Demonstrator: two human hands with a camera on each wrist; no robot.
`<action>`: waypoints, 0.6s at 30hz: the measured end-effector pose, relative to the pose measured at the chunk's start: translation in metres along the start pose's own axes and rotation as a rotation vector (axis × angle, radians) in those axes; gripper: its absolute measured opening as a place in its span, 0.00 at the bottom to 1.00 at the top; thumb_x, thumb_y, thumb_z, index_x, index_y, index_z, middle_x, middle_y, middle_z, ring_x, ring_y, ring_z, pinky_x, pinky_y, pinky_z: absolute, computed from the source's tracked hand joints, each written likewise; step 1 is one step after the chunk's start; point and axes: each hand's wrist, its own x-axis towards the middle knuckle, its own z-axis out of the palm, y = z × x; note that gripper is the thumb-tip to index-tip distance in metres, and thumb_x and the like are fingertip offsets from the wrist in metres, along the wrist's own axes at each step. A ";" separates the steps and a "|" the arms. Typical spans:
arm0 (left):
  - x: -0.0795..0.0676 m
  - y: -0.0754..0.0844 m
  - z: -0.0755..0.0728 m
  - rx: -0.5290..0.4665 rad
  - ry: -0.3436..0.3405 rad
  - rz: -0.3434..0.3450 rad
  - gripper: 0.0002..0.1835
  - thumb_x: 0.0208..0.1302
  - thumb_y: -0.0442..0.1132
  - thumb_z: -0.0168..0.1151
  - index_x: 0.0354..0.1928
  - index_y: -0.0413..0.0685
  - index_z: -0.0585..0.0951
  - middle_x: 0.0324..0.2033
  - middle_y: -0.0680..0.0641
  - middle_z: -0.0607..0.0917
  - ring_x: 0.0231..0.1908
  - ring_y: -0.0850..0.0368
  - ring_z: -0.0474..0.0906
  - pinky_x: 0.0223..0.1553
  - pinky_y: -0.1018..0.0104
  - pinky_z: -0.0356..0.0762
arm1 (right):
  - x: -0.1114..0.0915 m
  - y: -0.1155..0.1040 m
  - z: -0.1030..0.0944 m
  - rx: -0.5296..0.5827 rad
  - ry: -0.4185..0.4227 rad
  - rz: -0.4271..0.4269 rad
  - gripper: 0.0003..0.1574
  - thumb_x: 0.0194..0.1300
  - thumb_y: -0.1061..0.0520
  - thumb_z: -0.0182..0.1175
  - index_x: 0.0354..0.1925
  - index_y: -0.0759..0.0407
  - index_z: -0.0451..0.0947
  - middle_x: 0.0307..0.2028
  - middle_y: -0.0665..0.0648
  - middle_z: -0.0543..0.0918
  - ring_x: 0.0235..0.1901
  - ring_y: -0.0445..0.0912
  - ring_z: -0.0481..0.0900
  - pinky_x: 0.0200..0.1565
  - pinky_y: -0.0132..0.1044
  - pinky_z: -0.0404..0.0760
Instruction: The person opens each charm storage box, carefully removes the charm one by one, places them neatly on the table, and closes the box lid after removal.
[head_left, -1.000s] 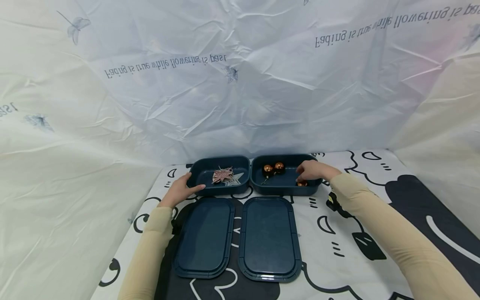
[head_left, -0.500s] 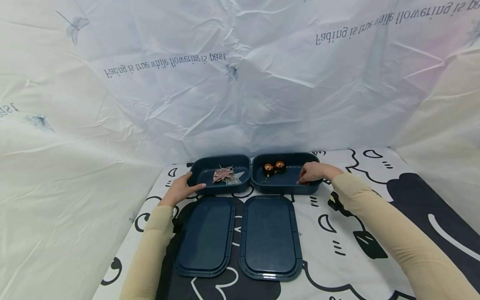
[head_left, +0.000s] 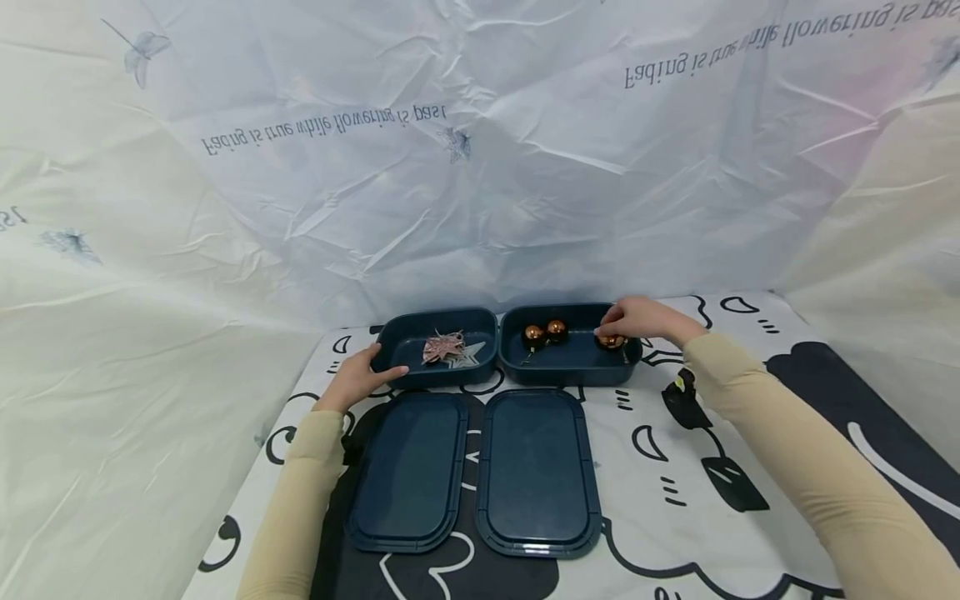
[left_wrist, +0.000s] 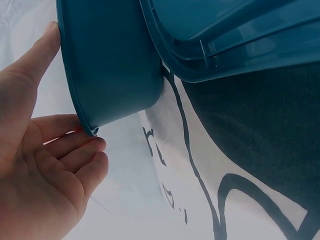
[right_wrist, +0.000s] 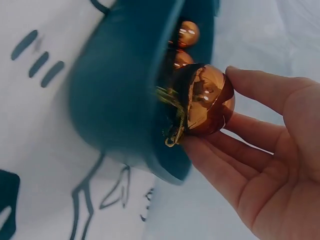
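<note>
Far across the black-and-white cartoon-printed cloth [head_left: 645, 533], dark blue rounded rectangular left box [head_left: 438, 380] and matching right box [head_left: 570, 377] sit end to end, seemingly lined up so each is within one hand's reach. Their flat dark blue lids are off, laid side by side on the near side: left lid [head_left: 408, 475], right lid [head_left: 538, 475], probably there to leave the box tops free.

Right hand [head_left: 647, 319] pinches a shiny copper-coloured ball ornament [head_left: 611, 342] between thumb and fingers, at the right end of right box; can't tell if it touches the box floor. Grip is on the smooth sides, thin gold cord [right_wrist: 177, 112] hanging loose, likely since the round body is easier to hold. Two more glossy copper-coloured balls [head_left: 533, 333] lie in the left half of that box.

Left hand [head_left: 352, 383] isn't clenched: thumb stretched along the near side, fingers loosely bent at the left end, spanning the corner of left box, presumably steadying it. Inside: crumpled-looking pink glittery ornament [head_left: 442, 347] partly over silver star ornament [head_left: 467, 357].

Pose: both forearms, in cream sleeves [head_left: 780, 450], reach forward from the near side; right one slants in leftward, wrist above the box's right end.
</note>
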 end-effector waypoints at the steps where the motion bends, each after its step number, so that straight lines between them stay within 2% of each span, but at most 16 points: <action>1: 0.000 0.000 0.000 -0.002 -0.002 -0.002 0.55 0.65 0.66 0.62 0.78 0.34 0.53 0.76 0.30 0.55 0.74 0.32 0.53 0.69 0.36 0.60 | -0.002 -0.001 -0.003 0.007 0.014 0.004 0.27 0.75 0.48 0.58 0.57 0.70 0.81 0.47 0.63 0.86 0.47 0.57 0.83 0.49 0.57 0.82; 10: -0.003 0.000 0.000 -0.017 0.001 -0.001 0.53 0.66 0.64 0.63 0.78 0.35 0.53 0.76 0.31 0.55 0.74 0.33 0.53 0.70 0.36 0.59 | -0.021 -0.003 -0.029 0.037 0.144 0.044 0.34 0.74 0.42 0.59 0.61 0.69 0.77 0.53 0.68 0.82 0.53 0.63 0.79 0.52 0.62 0.78; 18: -0.002 0.001 0.000 -0.004 0.000 0.011 0.53 0.67 0.64 0.62 0.78 0.34 0.53 0.76 0.30 0.55 0.74 0.32 0.53 0.70 0.35 0.59 | -0.042 0.001 -0.040 0.041 0.191 0.065 0.38 0.73 0.38 0.59 0.64 0.67 0.75 0.57 0.70 0.79 0.56 0.66 0.76 0.53 0.64 0.77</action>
